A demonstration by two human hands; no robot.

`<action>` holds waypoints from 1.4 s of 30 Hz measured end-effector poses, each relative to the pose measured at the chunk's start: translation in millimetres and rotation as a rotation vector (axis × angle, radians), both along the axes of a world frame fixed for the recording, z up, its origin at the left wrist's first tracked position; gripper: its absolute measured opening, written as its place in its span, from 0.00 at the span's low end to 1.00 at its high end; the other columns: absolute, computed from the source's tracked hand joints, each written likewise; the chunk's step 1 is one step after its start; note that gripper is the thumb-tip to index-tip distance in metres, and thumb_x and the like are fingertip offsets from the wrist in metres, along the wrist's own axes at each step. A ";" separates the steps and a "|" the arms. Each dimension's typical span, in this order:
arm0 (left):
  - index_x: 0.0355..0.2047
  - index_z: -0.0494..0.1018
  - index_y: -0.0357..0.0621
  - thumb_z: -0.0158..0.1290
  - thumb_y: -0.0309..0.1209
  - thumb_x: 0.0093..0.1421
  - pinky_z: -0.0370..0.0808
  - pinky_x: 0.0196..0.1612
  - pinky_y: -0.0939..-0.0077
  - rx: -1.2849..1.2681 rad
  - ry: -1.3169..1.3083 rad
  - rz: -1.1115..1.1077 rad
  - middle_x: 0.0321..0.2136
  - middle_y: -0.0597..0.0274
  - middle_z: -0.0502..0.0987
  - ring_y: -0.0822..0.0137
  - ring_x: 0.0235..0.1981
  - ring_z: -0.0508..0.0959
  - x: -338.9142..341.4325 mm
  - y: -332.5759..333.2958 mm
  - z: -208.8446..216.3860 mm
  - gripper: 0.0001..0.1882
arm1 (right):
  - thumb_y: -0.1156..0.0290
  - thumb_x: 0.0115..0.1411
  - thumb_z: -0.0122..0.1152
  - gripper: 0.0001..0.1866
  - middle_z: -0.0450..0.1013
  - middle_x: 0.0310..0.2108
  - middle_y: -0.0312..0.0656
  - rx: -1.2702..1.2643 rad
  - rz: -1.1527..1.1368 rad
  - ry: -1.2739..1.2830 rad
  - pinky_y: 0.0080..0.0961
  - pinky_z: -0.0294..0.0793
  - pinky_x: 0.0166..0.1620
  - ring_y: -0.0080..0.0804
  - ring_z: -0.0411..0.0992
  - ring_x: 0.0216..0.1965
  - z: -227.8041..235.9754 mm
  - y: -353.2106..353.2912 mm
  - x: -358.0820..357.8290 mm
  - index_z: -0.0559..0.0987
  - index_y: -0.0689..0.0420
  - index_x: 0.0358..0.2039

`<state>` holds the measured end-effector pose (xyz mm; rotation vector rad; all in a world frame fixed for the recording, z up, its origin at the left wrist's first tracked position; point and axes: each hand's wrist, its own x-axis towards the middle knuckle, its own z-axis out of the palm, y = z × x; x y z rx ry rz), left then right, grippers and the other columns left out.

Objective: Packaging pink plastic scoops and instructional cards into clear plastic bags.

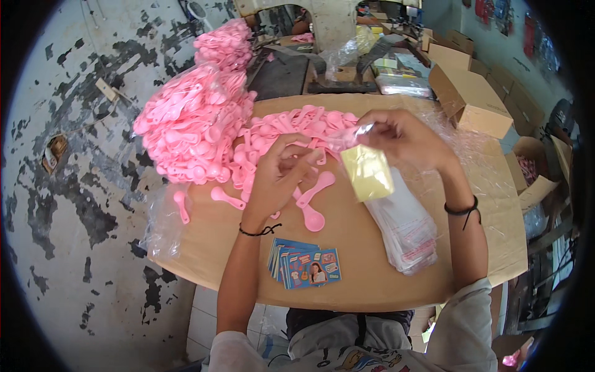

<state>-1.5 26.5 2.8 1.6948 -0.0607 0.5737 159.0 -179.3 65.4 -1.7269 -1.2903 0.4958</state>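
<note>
My right hand pinches a small clear plastic bag with a shiny yellow face; what it contains I cannot make out. My left hand hovers over the near edge of a heap of pink plastic scoops. Its fingers are loosely curled and apart, with no object plainly held. Just below it lie several loose scoops, one of them nearest to me. A stack of flat clear bags fans out below my right hand. Blue printed cards lie overlapped near the front edge.
Large clear sacks of pink scoops pile up at the left, by a peeling wall. Brown paper covers the table. A sewing machine stands behind. Open cardboard boxes crowd the right side. Crumpled clear plastic lies at the left edge.
</note>
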 end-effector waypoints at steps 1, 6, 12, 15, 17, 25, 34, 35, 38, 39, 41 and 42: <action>0.45 0.68 0.37 0.52 0.26 0.64 0.76 0.29 0.79 0.070 0.006 0.035 0.35 0.54 0.80 0.70 0.31 0.81 0.9 1.4 -2.9 0.11 | 0.71 0.64 0.57 0.09 0.75 0.29 0.31 0.034 -0.030 -0.063 0.14 0.67 0.32 0.13 0.68 0.29 4.2 -9.9 10.5 0.77 0.60 0.43; 0.41 0.75 0.36 0.54 0.26 0.60 0.76 0.31 0.76 0.511 0.121 0.085 0.30 0.55 0.81 0.67 0.29 0.82 -0.7 1.1 -4.1 0.10 | 0.67 0.66 0.53 0.13 0.77 0.37 0.35 0.251 -0.224 -0.384 0.19 0.71 0.43 0.20 0.73 0.40 60.4 -89.4 13.0 0.77 0.60 0.47; 0.40 0.76 0.37 0.54 0.26 0.60 0.76 0.31 0.74 0.839 0.205 0.065 0.31 0.54 0.80 0.66 0.26 0.81 -5.5 -7.9 -0.4 0.09 | 0.61 0.67 0.50 0.20 0.70 0.32 0.35 0.980 -1.177 -0.448 0.21 0.64 0.34 0.22 0.66 0.29 58.0 -235.2 -49.9 0.71 0.65 0.50; 0.39 0.76 0.36 0.54 0.27 0.60 0.74 0.29 0.76 0.806 0.223 0.018 0.31 0.56 0.81 0.67 0.26 0.80 -5.0 -21.0 3.1 0.09 | 0.56 0.64 0.52 0.20 0.68 0.31 0.35 0.401 -0.832 -0.320 0.20 0.63 0.36 0.24 0.65 0.31 -7.0 -413.3 -76.3 0.73 0.60 0.46; 0.39 0.76 0.36 0.54 0.27 0.60 0.73 0.28 0.78 0.791 0.209 0.000 0.32 0.56 0.81 0.68 0.26 0.80 -7.8 -26.7 7.5 0.09 | 0.56 0.63 0.54 0.18 0.69 0.33 0.36 0.413 -0.955 -0.064 0.20 0.66 0.39 0.26 0.68 0.32 -78.7 -468.0 -109.3 0.73 0.57 0.45; 0.41 0.76 0.38 0.55 0.27 0.59 0.76 0.29 0.73 0.723 0.251 -0.078 0.33 0.53 0.80 0.63 0.29 0.82 -6.9 -35.5 9.9 0.10 | 0.64 0.63 0.58 0.21 0.75 0.41 0.43 -0.216 -2.023 -0.189 0.26 0.74 0.38 0.28 0.73 0.37 -415.1 -630.9 -197.5 0.74 0.65 0.51; 0.40 0.76 0.37 0.56 0.27 0.59 0.74 0.29 0.78 0.762 0.246 -0.102 0.30 0.59 0.80 0.70 0.29 0.81 -5.2 -34.0 -0.1 0.10 | 0.69 0.65 0.53 0.15 0.74 0.38 0.38 0.368 -1.250 -0.337 0.19 0.68 0.44 0.21 0.70 0.37 -85.5 -325.3 -105.8 0.75 0.65 0.47; 0.40 0.76 0.37 0.56 0.27 0.59 0.74 0.29 0.78 0.761 0.230 -0.099 0.30 0.59 0.80 0.70 0.29 0.81 0.0 -34.0 -0.6 0.10 | 0.69 0.64 0.54 0.15 0.75 0.37 0.40 0.299 -1.096 -0.269 0.20 0.68 0.43 0.22 0.70 0.36 -65.9 -281.9 -107.9 0.75 0.65 0.47; 0.41 0.75 0.37 0.57 0.27 0.57 0.76 0.40 0.73 0.787 0.188 -0.151 0.36 0.56 0.80 0.63 0.36 0.80 -2.5 -26.0 -3.9 0.12 | 0.65 0.60 0.59 0.18 0.76 0.36 0.47 -0.128 -0.617 -0.307 0.25 0.71 0.42 0.32 0.73 0.36 -41.6 -168.3 -87.9 0.76 0.65 0.46; 0.42 0.75 0.37 0.57 0.27 0.56 0.74 0.45 0.70 0.852 0.092 -0.185 0.40 0.54 0.79 0.60 0.41 0.79 -7.9 -24.0 -0.4 0.13 | 0.62 0.59 0.61 0.20 0.75 0.36 0.49 -0.164 -0.522 -0.462 0.29 0.72 0.42 0.37 0.74 0.36 -47.0 -151.2 -79.0 0.76 0.65 0.45; 0.45 0.75 0.41 0.57 0.29 0.55 0.67 0.56 0.64 0.864 0.050 -0.297 0.50 0.53 0.74 0.54 0.53 0.72 -3.4 -29.6 -4.9 0.16 | 0.59 0.58 0.62 0.22 0.75 0.35 0.51 -0.204 -0.439 -0.636 0.32 0.73 0.42 0.42 0.75 0.37 -65.5 -133.2 -64.2 0.76 0.65 0.44; 0.45 0.75 0.41 0.57 0.29 0.55 0.67 0.56 0.64 0.869 0.041 -0.274 0.50 0.53 0.74 0.54 0.53 0.72 -4.9 -34.1 -4.1 0.16 | 0.57 0.57 0.63 0.23 0.75 0.35 0.52 -0.233 -0.441 -0.556 0.34 0.73 0.42 0.45 0.74 0.37 -70.2 -125.1 -62.5 0.76 0.65 0.44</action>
